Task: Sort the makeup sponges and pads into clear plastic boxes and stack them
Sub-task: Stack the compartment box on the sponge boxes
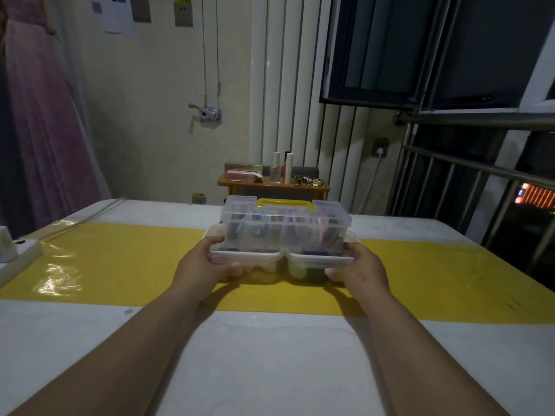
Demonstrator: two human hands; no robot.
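A clear plastic box with a yellow handle (285,223) sits stacked on a wider, flatter clear box (282,257) in the middle of the table. Coloured sponges and pads show dimly through both boxes. My left hand (207,262) grips the lower box's left front corner, thumb on its lid and fingers curled under its front. My right hand (356,268) grips the right front corner the same way. The stack rests on the yellow strip (126,259) of the table.
A white power strip (18,253) lies at the table's left edge. Beyond the far edge stands a small wooden shelf (273,186) with bottles and a pink box. Metal railings (468,175) and a dark window are at the right.
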